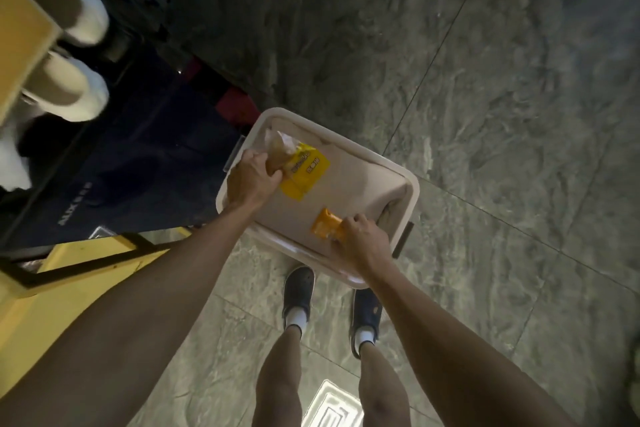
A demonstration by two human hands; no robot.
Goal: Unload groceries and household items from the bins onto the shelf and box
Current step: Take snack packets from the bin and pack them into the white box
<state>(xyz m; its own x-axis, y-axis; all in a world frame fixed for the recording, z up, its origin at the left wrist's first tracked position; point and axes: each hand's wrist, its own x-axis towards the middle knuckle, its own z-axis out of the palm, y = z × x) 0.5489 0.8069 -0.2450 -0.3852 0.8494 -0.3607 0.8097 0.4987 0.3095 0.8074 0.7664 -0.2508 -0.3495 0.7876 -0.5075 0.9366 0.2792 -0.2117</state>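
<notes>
A beige plastic bin [408,184] stands on the floor in front of my feet. My left hand [251,178] grips a yellow packet with a clear top showing brown contents [301,166], at the bin's far left corner. Over the near right part of the bin, my right hand [362,237] is closed on a small orange packet [325,224]. Apart from these two packets the bin's bottom looks bare.
A dark blue box [138,170] with white lettering stands left of the bin. The yellow shelf [20,42] with white rolls [74,90] is at the far left. Grey marble floor [502,97] stretches to the right and ahead. My shoes [299,295] touch the bin's near edge.
</notes>
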